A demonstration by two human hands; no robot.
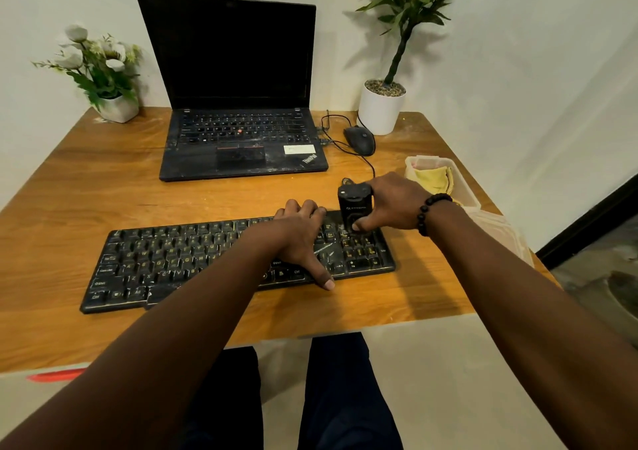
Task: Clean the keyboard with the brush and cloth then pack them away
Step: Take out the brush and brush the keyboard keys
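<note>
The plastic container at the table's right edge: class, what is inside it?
A crumpled yellow cloth lies inside the plastic container. The right hand and wrist cover its near corner, so anything there is hidden.

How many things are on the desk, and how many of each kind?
Keyboards: 1, the keyboard
Laptops: 1, the laptop
Mice: 1, the mouse
Plants: 2, the flowers and the tall plant
Brushes: 1, the brush
Tubs: 1, the tub, with a cloth inside
Total: 7 things, 8 with the cloth
</note>
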